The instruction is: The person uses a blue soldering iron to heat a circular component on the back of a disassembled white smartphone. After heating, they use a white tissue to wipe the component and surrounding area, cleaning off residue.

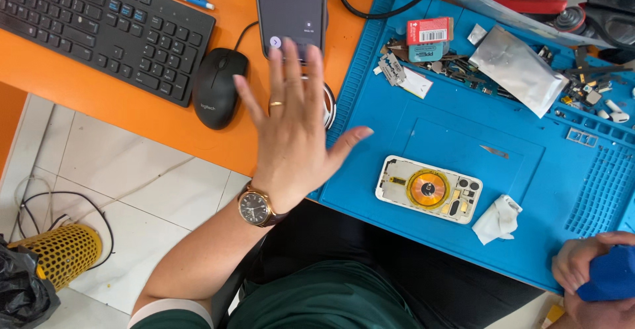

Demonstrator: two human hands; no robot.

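Green fabric of the person's shirt fills the bottom edge, and above it the left hand [291,120] hovers with fingers spread wide and flat, holding nothing, over the orange table [132,104] just below an upright smartphone [291,11], likely mid-reach. Beside it sits a smooth black mouse [217,87]. At the lower right corner the right hand [592,282] curls around a dark blue lump [612,273]. An opened phone back [428,188], copper coil exposed, lies flat on the ribbed blue mat [463,124] beside a crumpled white wipe [497,218]
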